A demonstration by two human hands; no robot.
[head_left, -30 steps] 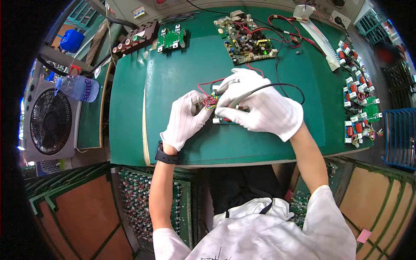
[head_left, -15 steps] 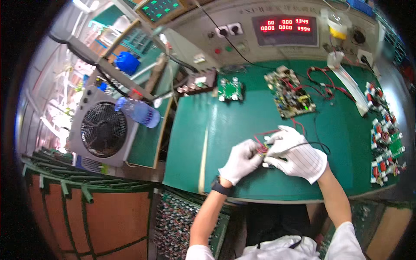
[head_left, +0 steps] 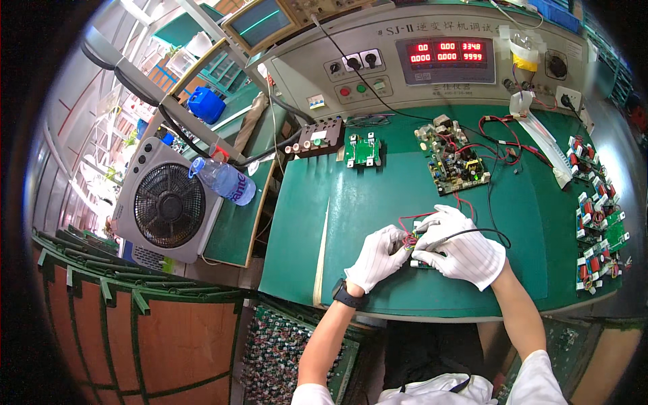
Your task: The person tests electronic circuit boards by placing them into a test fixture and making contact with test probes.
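Both my hands wear white striped gloves and meet over a small circuit board [head_left: 420,264], mostly hidden beneath them. My left hand [head_left: 374,258] is closed, pinching a bundle of thin red wires [head_left: 409,240] between thumb and fingertips. Across from it, my right hand [head_left: 466,251] is curled around a black lead [head_left: 496,231], whose tip is hidden by the fingers. Just beyond the hands lies a larger populated circuit board [head_left: 453,158], with red wires running from it toward them.
A green board [head_left: 363,150] and a brown terminal block [head_left: 317,136] sit at the back left. Several boards with red parts [head_left: 594,209] line the right edge. Behind stands a test panel with a red display [head_left: 445,59]. A fan [head_left: 169,206] and water bottle [head_left: 226,181] are left.
The view has shifted slightly and sharpened. My hands keep nearly the same pose over the small board. The oscilloscope screen went from scattered green patches to one line.
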